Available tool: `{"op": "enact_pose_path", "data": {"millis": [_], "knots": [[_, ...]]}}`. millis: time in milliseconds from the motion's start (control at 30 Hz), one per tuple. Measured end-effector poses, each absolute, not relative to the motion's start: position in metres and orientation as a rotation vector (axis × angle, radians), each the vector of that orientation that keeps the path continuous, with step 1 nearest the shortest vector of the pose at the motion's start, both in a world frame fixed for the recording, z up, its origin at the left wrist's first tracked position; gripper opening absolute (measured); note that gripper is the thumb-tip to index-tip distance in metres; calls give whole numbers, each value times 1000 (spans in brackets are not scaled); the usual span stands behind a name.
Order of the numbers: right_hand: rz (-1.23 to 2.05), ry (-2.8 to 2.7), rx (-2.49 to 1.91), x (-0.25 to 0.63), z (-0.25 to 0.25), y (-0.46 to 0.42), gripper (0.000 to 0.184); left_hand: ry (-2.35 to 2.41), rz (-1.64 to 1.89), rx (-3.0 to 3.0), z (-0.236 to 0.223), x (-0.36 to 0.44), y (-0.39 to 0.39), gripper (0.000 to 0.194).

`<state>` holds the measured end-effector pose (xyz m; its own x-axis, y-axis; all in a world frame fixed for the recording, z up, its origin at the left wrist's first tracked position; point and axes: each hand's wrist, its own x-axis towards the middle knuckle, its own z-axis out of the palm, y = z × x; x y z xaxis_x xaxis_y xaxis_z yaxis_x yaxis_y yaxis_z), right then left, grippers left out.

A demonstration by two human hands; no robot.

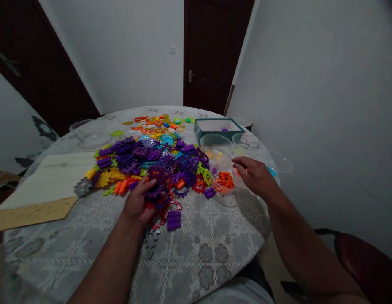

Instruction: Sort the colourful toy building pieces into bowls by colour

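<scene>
My left hand (140, 202) is closed around purple plastic gear pieces (155, 190), palm partly up, at the near edge of a heap. Purple gears (129, 154) make up most of that heap, with yellow, lime and blue pieces mixed in. My right hand (254, 175) is over the right side of the clear plastic tubs, thumb and forefinger close together. Whatever they pinch, if anything, is too small to make out. Beside it, a clear tub (216, 145) stands near orange gear pieces (225, 180) that show through clear plastic. Below my left hand lie a purple block (174, 220) and red gears (159, 219).
A green-rimmed box (219, 122) stands behind the tubs, near a pair of glasses (249, 143). Orange and yellow pieces (154, 126) lie farther back. Pale sheets (50, 177) cover the left side, behind a clear lid (94, 137). A dark red chair (366, 261) is at right.
</scene>
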<state>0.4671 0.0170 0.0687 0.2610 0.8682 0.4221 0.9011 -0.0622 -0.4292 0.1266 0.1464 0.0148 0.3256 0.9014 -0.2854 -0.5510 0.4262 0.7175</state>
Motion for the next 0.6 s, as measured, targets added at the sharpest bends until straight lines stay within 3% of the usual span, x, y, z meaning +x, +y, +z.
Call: {"op": "enact_pose_path", "data": {"millis": [267,467,600], "knots": [[172,-1712,-1675,399,80,27,21,682,998,556,17,128,140,30],[364,-1730,-1458,334,62,46,28,648,966,564,15,127,137,43],[421,-1715,-1450,311,48,61,31,622,927,615,15,128,134,39]]}}
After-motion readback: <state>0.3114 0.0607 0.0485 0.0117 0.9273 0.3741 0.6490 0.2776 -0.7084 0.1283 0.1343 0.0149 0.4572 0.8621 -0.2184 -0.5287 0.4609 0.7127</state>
